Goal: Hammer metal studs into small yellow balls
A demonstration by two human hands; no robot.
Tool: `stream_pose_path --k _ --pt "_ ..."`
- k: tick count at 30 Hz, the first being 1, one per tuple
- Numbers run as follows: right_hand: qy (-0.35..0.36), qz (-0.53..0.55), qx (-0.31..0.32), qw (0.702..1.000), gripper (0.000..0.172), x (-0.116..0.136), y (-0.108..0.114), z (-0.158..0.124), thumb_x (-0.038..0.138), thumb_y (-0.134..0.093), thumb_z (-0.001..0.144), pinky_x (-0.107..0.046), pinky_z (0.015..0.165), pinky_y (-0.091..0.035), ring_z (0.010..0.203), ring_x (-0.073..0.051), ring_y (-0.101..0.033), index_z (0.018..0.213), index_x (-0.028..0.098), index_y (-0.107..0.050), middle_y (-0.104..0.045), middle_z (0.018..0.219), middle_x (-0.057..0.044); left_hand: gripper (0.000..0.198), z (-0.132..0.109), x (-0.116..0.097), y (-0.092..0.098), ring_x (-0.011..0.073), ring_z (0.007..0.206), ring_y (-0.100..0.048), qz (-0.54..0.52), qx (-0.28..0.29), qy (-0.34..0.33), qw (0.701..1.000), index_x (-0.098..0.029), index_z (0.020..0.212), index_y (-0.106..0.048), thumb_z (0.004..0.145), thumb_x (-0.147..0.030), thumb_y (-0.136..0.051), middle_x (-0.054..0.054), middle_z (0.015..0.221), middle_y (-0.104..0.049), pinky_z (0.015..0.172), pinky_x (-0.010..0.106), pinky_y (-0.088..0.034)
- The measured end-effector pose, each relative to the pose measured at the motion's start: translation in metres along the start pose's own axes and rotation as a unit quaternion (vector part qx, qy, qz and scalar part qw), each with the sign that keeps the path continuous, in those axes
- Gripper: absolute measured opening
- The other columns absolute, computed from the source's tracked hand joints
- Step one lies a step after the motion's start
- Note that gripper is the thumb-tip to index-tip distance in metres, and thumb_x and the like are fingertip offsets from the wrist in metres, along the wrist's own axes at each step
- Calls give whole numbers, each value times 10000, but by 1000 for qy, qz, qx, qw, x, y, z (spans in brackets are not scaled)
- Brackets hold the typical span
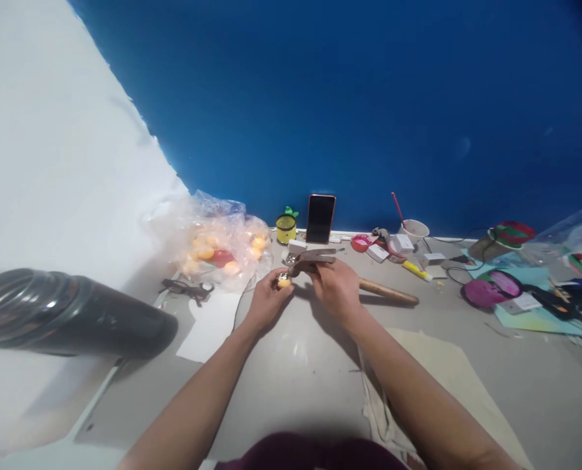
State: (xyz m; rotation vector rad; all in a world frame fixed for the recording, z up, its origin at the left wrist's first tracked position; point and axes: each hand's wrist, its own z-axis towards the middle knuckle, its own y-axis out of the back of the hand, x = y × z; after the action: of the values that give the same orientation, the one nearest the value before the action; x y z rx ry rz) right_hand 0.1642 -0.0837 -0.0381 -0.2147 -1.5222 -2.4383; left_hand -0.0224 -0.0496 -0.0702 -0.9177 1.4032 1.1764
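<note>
My left hand (268,299) pinches a small yellow ball-shaped piece (284,281) with a shiny metallic top. My right hand (337,292) is closed on a rusty metal tool (311,260) that looks like pliers, its tip beside the yellow piece. A wooden handle (389,292) sticks out to the right from behind my right hand; where it leads is hidden. Just behind the tool lies a small white box (297,246).
A phone (321,219) leans upright against the blue wall beside a yellow cup (286,229). Clear bags of yellow balls (203,248), glasses (188,288) and a large dark cylinder (100,316) stand left. Right are a white cup (414,228), a yellow tube (417,269) and cloth (432,365).
</note>
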Motion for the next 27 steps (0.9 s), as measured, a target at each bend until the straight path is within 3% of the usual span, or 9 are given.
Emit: stream_pose_path --k 3,7,12,17,21,27 --pt "24 -1 15 1000 241 3 0 -2 296 -560 1017 -335 772 -431 900 -267 -662 1104 184 -755 -761 973 -139 408 -2 -3 -1 196 880 -641 -7 35 -17 999 -176 1156 -733 765 -286 -696 42 1008 -744 808 299 -511" --pt "19 -1 -29 999 321 4 2 -2 318 -482 1067 -361 841 -439 967 -281 -656 1178 198 -758 -753 1033 -151 323 -2 -7 -1 181 809 -615 14 17 -4 1000 -179 1067 -754 767 -279 -692 15 897 -725 751 276 -488" --pt "60 -5 11 998 269 5 1 -3 281 -534 1032 -357 800 -427 907 -275 -645 1121 215 -779 -746 984 -132 316 -2 -4 0 199 845 -625 25 30 -31 999 -182 1063 -755 781 -310 -693 23 931 -734 767 286 -501" --pt "34 1 -25 999 334 8 6 -3 327 -484 1073 -368 837 -426 967 -281 -650 1282 250 -733 -740 1088 -133 246 -2 -2 -1 180 755 -585 60 11 -20 998 -180 985 -755 779 -301 -692 7 819 -702 690 271 -472" --pt "40 -4 24 999 238 8 7 -1 277 -571 1023 -349 797 -419 899 -270 -652 1135 211 -770 -753 964 -126 222 -2 -5 -3 178 761 -599 61 9 -30 998 -173 935 -755 737 -268 -723 10 830 -710 710 274 -484" --pt "16 -7 -39 999 292 6 9 0 281 -506 1053 -362 841 -423 961 -275 -649 1168 215 -766 -760 1044 -138 323 -1 -8 -3 192 757 -632 60 -18 2 998 -170 1010 -773 709 -285 -752 24 850 -741 716 293 -505"
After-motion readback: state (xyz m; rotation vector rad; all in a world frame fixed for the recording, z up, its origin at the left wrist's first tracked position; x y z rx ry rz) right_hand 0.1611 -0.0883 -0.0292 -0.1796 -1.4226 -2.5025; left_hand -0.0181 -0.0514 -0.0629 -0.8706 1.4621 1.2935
